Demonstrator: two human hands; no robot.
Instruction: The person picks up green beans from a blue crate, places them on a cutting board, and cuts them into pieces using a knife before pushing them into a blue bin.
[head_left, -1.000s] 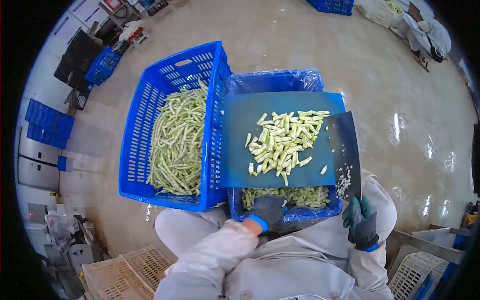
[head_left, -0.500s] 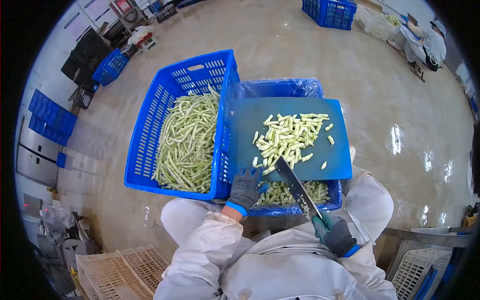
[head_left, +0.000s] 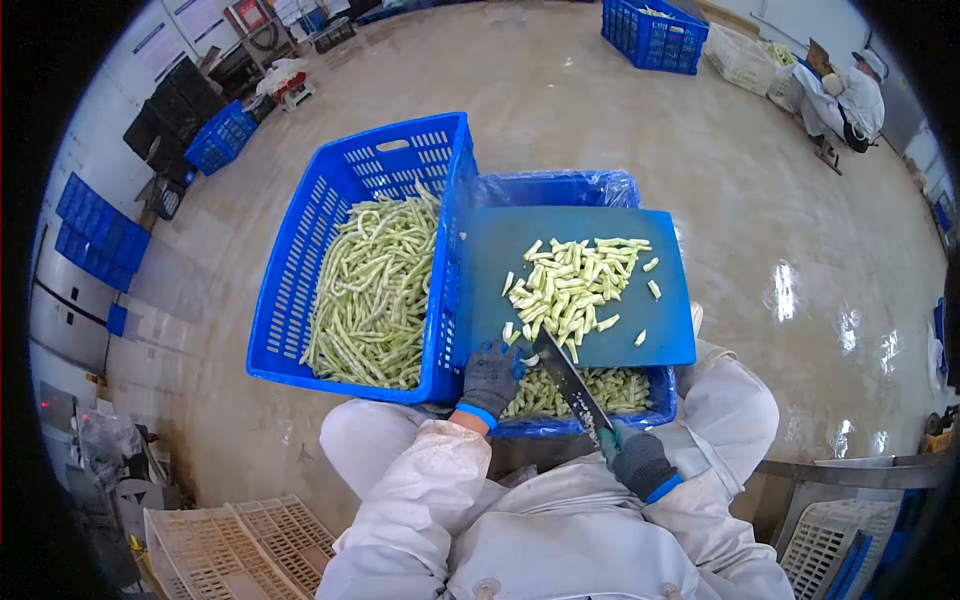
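My right hand (head_left: 637, 458), in a grey and green glove, is closed round the handle of a cleaver-like knife (head_left: 572, 385). Pale bits cling to its dark blade, whose tip is at the near edge of a blue-green cutting board (head_left: 630, 345). Cut green bean pieces (head_left: 570, 285) lie heaped on the board. At the board's near left corner, my gloved left hand (head_left: 490, 380) grips the edge, its fingers partly hidden. Beneath the board, a blue crate (head_left: 560, 428) lined with clear plastic holds more cut pieces (head_left: 625, 390).
Left of the board stands a tall blue crate (head_left: 265, 340) of long whole beans (head_left: 370, 290). A beige slatted crate (head_left: 235, 550) is at lower left. Far right, a seated person (head_left: 855, 100) is beside a white crate (head_left: 740, 60) and a blue crate (head_left: 650, 40).
My right hand and the knife have shifted left, bringing the blade tip to the board's near edge by my left hand. My left hand stays at the corner.
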